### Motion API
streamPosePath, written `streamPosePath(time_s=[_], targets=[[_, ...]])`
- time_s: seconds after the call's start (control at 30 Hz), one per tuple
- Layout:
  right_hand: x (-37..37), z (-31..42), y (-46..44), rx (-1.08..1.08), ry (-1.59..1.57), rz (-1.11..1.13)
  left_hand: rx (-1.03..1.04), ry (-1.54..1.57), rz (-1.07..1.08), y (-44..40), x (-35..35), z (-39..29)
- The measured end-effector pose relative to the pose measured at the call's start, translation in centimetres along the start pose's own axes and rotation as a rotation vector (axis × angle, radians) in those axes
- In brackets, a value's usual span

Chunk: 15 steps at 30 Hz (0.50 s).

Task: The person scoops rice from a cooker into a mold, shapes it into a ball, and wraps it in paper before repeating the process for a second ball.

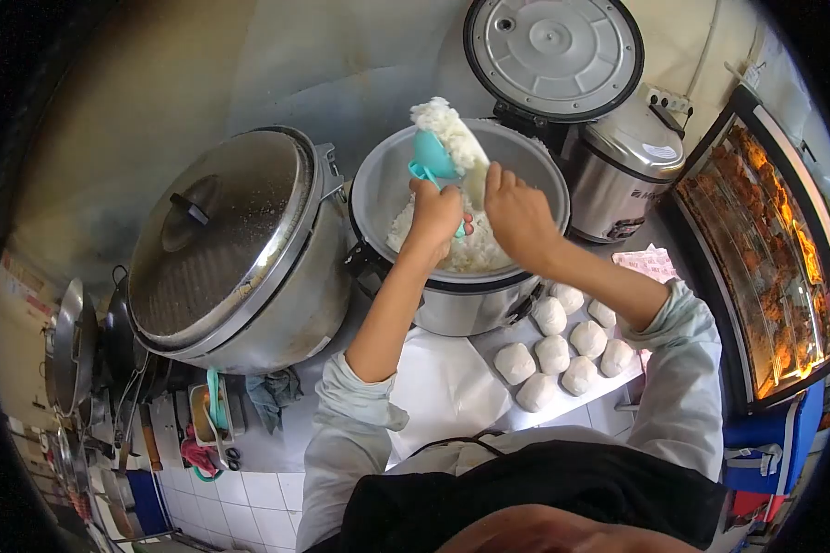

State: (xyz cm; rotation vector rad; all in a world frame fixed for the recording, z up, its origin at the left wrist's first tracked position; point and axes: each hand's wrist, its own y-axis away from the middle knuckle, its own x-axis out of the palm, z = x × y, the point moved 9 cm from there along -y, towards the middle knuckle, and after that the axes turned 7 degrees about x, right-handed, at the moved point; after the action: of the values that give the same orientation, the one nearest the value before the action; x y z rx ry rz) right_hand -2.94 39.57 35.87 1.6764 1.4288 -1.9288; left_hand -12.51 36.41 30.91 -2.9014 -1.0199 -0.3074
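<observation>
My left hand is closed around the handle of a teal scoop, held over the open rice cooker. In my right hand is a pale rice paddle, its blade slanting up against the scoop. A clump of white rice sits across the scoop's mouth and the paddle blade. More cooked rice lies in the pot below, partly hidden by my hands. Several wrapped white rice portions lie to the right in front of the cooker.
A large lidded steel pot stands left of the cooker. The cooker's raised lid is behind, near a smaller cooker. A glass case of fried food is at right. White paper lies in front.
</observation>
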Motion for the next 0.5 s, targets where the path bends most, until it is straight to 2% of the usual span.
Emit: streamPosePath(time_s=[0.07,0.23,0.3,0.37,0.43,0.47,0.5], targets=[[-0.7,1.8,1.0,-0.071,0.158,-0.089,-0.036,0.089,0.021,0.0,0.2,-0.3],[0.7,1.9,1.5,-0.06,0.327,-0.051,-0.169,0.385,0.113,0.1,0.4,0.2],[-0.9,-0.1,1.2,-0.124,0.263,-0.219,-0.256,0.492,0.158,-0.5,-0.7,1.7],[-0.9,-5.3,-0.4,0.078,-0.076,-0.044,-0.406,0.684,0.214,0.4,-0.6,1.6],[-1.1,-9.2,-0.7,0.229,-0.241,0.029,-0.474,0.76,0.253,0.7,-1.1,2.0],[-0.8,-10.1,-0.7,0.225,-0.243,0.033,-0.537,0.834,0.293,1.1,-0.8,2.2],[-0.5,-11.5,-0.6,0.361,-0.427,0.087,-0.536,0.837,0.287,1.3,-0.8,2.1]])
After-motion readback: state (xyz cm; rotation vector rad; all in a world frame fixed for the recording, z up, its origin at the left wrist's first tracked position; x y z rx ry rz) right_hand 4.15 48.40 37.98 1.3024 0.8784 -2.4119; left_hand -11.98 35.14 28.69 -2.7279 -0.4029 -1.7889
